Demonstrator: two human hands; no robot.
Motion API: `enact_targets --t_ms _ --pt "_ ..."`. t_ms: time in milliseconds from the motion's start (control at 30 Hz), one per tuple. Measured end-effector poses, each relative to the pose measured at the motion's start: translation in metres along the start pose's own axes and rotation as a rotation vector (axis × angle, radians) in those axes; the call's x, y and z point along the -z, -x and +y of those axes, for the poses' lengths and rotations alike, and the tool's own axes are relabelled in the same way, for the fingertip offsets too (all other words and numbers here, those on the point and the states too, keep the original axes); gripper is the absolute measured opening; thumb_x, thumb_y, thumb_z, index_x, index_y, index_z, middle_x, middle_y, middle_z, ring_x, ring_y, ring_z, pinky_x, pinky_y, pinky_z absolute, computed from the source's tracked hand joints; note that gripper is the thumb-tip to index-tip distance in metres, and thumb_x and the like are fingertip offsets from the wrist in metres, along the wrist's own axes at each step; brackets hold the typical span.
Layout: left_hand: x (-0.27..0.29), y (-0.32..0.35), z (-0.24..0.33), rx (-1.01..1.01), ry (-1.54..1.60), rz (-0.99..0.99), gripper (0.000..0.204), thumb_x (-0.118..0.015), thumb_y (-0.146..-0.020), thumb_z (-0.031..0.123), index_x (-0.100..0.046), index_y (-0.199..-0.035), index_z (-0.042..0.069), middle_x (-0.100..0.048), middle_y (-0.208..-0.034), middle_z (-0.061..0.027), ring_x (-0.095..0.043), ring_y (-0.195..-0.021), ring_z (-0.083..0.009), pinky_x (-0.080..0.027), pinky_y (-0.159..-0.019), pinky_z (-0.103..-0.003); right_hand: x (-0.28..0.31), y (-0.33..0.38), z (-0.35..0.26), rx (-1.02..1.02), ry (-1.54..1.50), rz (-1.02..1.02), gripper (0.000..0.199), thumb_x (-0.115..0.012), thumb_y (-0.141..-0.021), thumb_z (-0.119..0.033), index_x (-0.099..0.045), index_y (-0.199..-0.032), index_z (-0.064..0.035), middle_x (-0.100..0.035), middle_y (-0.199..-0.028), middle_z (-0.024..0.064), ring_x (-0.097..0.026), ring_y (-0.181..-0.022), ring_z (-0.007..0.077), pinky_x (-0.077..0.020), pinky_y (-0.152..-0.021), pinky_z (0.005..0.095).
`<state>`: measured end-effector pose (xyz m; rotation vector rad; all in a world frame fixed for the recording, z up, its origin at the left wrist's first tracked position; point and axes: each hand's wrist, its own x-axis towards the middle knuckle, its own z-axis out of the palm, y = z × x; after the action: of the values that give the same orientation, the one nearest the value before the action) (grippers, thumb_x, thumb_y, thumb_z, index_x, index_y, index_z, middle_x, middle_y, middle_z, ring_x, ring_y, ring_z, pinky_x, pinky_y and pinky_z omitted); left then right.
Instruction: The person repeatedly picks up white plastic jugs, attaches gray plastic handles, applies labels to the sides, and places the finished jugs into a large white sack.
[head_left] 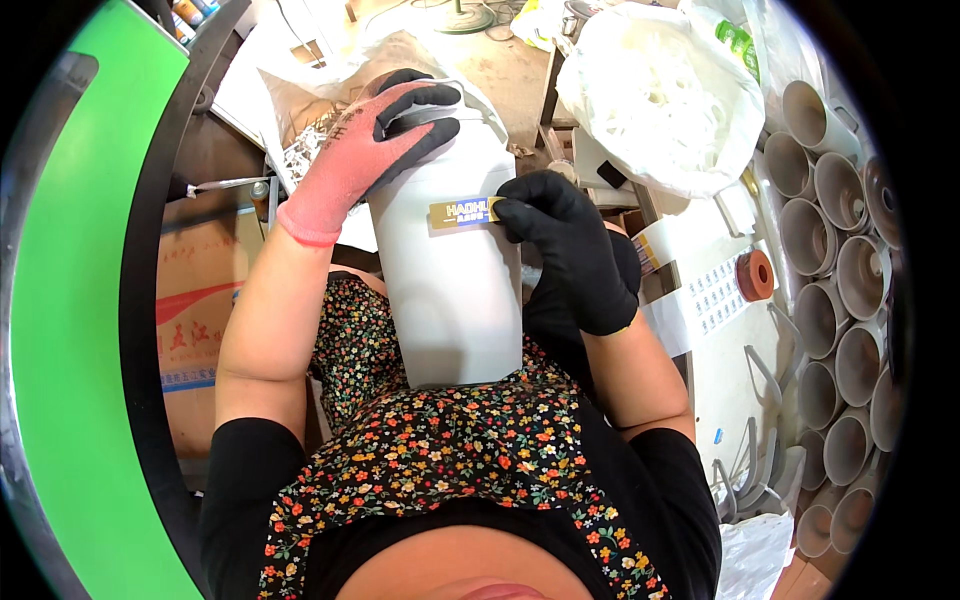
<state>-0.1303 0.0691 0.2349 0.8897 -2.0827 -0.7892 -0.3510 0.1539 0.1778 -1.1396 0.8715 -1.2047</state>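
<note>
A tall light-grey plastic jug (pixel 450 310) stands on my lap, against a floral apron (pixel 460 430), with its top pointing away from me. My left hand (pixel 365 160), in a pink glove with black fingers, is wrapped over the jug's upper end. A small gold and blue label (pixel 458 213) lies across the upper side of the jug. Its right end is pinched between the thumb and fingers of my right hand (pixel 565 235), which wears a black glove. Whether the whole label is stuck down, I cannot tell.
To the right, a table holds a sheet of labels (pixel 712 295), a brown tape roll (pixel 755 275) and loose grey handles (pixel 765 375). Several hollow grey jugs (pixel 808 238) are stacked beyond. A bag of white pieces (pixel 665 100) sits far right; a green panel (pixel 85 300) stands left.
</note>
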Motion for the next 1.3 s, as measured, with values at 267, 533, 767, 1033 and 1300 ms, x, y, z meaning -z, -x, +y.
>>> enact_targets --t_ms 267,533,767,1033,1300 --pt "0.002 0.008 0.003 -0.103 -0.259 -0.059 0.057 -0.073 -0.073 0.016 -0.056 -0.127 0.014 -0.039 -0.141 -0.0213 -0.037 -0.134 -0.0365 -0.035 -0.107 -0.041 0.003 0.007 -0.005 -0.005 0.000 0.025 0.013 -0.067 -0.086 -0.008 -0.062 -0.095 -0.0009 -0.059 -0.078 -0.0005 -0.050 -0.067 0.0048 -0.0408 -0.060 0.0195" --pt "0.003 0.009 0.014 -0.179 -0.338 -0.171 0.090 -0.081 -0.051 0.020 -0.048 -0.135 0.015 -0.029 -0.148 -0.0194 -0.031 -0.137 -0.0373 -0.030 -0.111 -0.044 0.008 0.011 -0.003 0.025 0.004 0.034 0.012 -0.068 -0.085 -0.008 -0.062 -0.092 -0.0006 -0.060 -0.076 -0.0003 -0.052 -0.068 0.0059 -0.0431 -0.062 0.0216" --pt "0.005 0.017 0.035 -0.162 -0.392 -0.150 0.092 -0.084 -0.053 0.024 -0.047 -0.136 0.016 -0.028 -0.148 -0.0211 -0.030 -0.137 -0.0373 -0.029 -0.111 -0.045 0.016 0.014 -0.004 0.090 0.417 0.157 0.017 -0.072 -0.082 -0.014 -0.060 -0.087 -0.0022 -0.059 -0.072 0.0005 -0.053 -0.065 0.0073 -0.0429 -0.058 0.0234" --pt "0.064 0.025 0.050 -0.765 -0.660 0.309 0.056 -0.057 -0.087 0.020 -0.038 -0.136 0.001 -0.049 -0.131 -0.0138 -0.053 -0.115 -0.0249 -0.043 -0.097 -0.036 0.045 0.028 0.012 0.082 -0.060 0.162 0.042 -0.066 -0.087 -0.022 -0.056 -0.123 -0.0042 -0.064 -0.100 0.0103 -0.062 -0.084 0.0148 -0.0502 -0.074 0.0298" --pt "0.019 -0.015 -0.021 0.219 0.616 0.050 0.057 -0.037 -0.102 0.035 -0.026 -0.147 0.003 -0.030 -0.150 -0.0102 -0.034 -0.134 -0.0246 -0.028 -0.110 -0.037 0.039 0.059 0.039 0.596 0.797 0.415 0.047 -0.067 -0.084 -0.029 -0.058 -0.122 -0.0037 -0.062 -0.095 0.0202 -0.060 -0.087 0.0318 -0.0462 -0.076 0.0429"
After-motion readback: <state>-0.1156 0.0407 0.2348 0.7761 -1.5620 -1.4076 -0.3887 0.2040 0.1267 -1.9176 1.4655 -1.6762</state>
